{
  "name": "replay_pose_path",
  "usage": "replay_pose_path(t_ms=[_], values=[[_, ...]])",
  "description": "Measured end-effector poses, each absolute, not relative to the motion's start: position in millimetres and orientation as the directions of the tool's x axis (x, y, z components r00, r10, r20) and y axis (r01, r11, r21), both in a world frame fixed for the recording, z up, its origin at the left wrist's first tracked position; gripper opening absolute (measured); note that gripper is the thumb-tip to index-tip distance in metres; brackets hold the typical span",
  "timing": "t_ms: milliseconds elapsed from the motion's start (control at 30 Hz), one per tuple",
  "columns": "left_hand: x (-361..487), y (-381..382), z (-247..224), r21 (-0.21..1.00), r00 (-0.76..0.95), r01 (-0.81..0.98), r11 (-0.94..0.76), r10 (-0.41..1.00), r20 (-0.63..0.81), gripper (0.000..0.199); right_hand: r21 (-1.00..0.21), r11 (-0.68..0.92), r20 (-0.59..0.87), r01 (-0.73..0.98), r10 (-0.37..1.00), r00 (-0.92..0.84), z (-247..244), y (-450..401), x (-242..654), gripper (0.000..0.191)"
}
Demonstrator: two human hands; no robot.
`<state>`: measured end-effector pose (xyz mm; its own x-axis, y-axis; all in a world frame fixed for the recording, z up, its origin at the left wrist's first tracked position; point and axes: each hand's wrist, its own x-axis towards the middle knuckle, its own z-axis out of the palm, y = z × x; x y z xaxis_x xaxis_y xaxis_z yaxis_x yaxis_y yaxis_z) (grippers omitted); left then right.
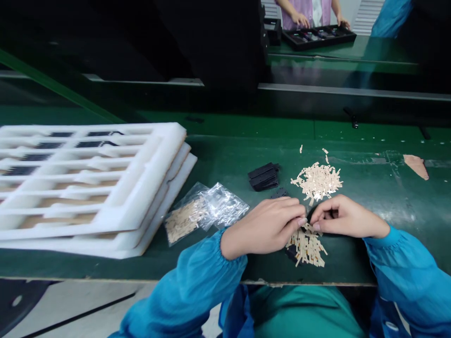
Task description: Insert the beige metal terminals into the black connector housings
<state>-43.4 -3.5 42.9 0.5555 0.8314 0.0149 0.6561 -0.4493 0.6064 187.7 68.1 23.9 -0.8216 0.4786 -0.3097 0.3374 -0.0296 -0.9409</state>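
Observation:
My left hand point(269, 225) is closed in a pinch, its fingertips close to those of my right hand point(340, 217). My right thumb and forefinger are also pinched together. A bit of something dark shows between the two hands, mostly covered by the fingers. Right beneath the fingertips lies a pile of small pale strips point(309, 249) with dark pieces partly under it. Beyond the hands is a second heap of tiny pale pieces point(319, 180). A stack of flat black pieces point(263, 177) lies just past my left hand.
White foam trays point(141, 197) are stacked at the left, some slots holding black parts. Clear plastic bags point(225, 206), one with pale pieces, lie beside them. A tan scrap point(416, 166) is at the right. Across the bench, another person handles a black tray point(319, 40).

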Motion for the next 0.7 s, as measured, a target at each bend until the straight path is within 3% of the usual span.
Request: replay_pose_path(t_ms=[167, 300, 367, 533, 700], values=[[-37, -3, 41, 0.634, 0.505, 0.626, -0.455, 0.856, 0.116, 0.028, -0.946, -0.058, -0.302, 0.319, 0.516, -0.802, 19, 64, 186, 0.012], [-31, -3, 35, 0.644, 0.155, 0.668, -0.373, 0.916, 0.369, 0.014, -0.961, -0.060, -0.231, 0.269, 0.708, -0.667, 16, 66, 183, 0.013], [-27, -4, 30, 0.621, 0.086, 0.683, -0.385, 0.887, 0.454, 0.015, -0.967, -0.024, -0.174, 0.253, 0.790, -0.587, 16, 66, 182, 0.013], [-21, -6, 20, 0.577, 0.236, 0.682, -0.449, 0.882, 0.407, 0.026, -0.967, 0.027, -0.122, 0.253, 0.824, -0.554, 16, 64, 180, 0.019], [-18, -6, 17, 0.608, 0.116, 0.691, -0.391, 0.890, 0.441, 0.024, -0.952, 0.087, -0.072, 0.293, 0.868, -0.490, 15, 62, 179, 0.023]])
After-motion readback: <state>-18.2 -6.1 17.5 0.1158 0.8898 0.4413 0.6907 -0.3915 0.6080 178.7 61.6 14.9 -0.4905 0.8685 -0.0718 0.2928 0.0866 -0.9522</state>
